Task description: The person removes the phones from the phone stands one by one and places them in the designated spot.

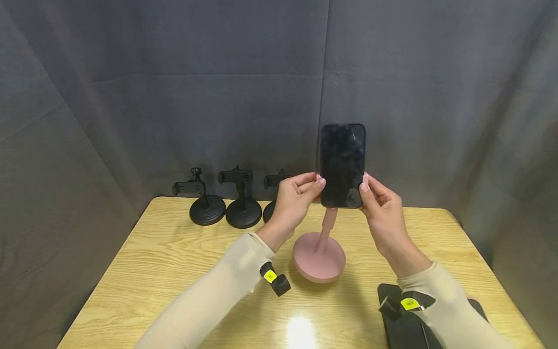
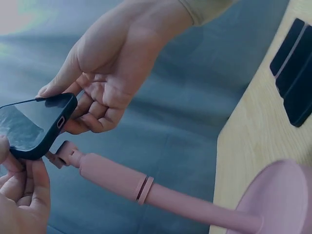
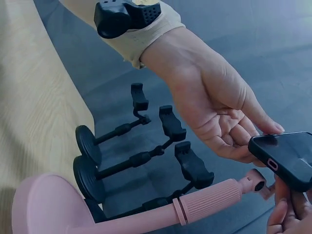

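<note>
A black-cased smartphone (image 1: 343, 165) is upright at the top of a pink phone stand (image 1: 320, 259), its dark screen facing me. My left hand (image 1: 296, 198) pinches the phone's lower left edge between thumb and fingers. On the opposite edge, my right hand (image 1: 385, 213) grips the phone the same way. Small pink parts show beside the fingertips at both edges. Most of the stand's holder is hidden behind the phone; its joint (image 3: 254, 180) shows just below the phone in the right wrist view. The stand's round base rests on the table.
Several black phone stands (image 1: 243, 213) line the back left of the wooden table (image 1: 174, 271), one partly hidden by my left hand. Flat black slabs (image 1: 398, 320) lie under my right forearm at the front right. A grey curtain (image 1: 196, 97) hangs behind.
</note>
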Demonstrator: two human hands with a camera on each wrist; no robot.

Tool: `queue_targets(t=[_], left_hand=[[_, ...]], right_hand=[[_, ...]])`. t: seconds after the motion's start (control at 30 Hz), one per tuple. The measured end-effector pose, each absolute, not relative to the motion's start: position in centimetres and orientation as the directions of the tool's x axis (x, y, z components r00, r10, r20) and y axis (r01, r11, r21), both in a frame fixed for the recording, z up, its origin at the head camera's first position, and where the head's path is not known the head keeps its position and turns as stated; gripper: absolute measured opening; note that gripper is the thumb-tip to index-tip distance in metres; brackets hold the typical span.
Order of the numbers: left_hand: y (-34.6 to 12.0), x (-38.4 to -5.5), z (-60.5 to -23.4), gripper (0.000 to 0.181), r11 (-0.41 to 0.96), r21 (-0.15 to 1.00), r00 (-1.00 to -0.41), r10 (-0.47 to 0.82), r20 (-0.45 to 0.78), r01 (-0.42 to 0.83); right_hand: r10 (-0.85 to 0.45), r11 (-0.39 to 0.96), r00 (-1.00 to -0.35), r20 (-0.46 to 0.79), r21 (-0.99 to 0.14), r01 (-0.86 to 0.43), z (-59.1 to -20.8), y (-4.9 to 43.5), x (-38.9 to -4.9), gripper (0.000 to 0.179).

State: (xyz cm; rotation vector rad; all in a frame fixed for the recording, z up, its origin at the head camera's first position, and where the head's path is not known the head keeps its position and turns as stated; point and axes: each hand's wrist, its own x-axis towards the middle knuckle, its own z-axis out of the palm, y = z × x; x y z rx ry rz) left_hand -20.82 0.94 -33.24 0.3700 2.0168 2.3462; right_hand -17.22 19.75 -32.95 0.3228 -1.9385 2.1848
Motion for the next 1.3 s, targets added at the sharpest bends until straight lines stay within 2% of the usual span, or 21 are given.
queue_targets(t=[0.47,0.8,0.97,1.3], left_hand=[[-1.7,-19.0,-34.3,0.039,-0.121,0.964,-0.945,0.204,0.256,0.235],[-3.8,-17.8,-33.6,0.03,-0.039,0.944,-0.906,0.272,0.325,0.327],[-4.6,-17.2,-33.9,0.028,-0.037,0.952,-0.916,0.264,0.303,0.304],[-5.9,-15.8,-34.4,0.027,-0.023,0.954,-0.926,0.238,0.294,0.298]], right_hand=[[0.0,-0.044,-0.967,0.254,-0.966,-0.253,-33.9,18.1,-15.9,0.053],[-0.049,-0.105,-0.966,0.256,-0.963,-0.25,-33.9,16.9,-14.5,0.051],[-0.048,-0.133,-0.962,0.27,-0.956,-0.262,-34.4,16.1,-14.2,0.048],[-0.032,-0.039,-0.971,0.237,-0.971,-0.236,-34.7,15.0,-13.1,0.046]])
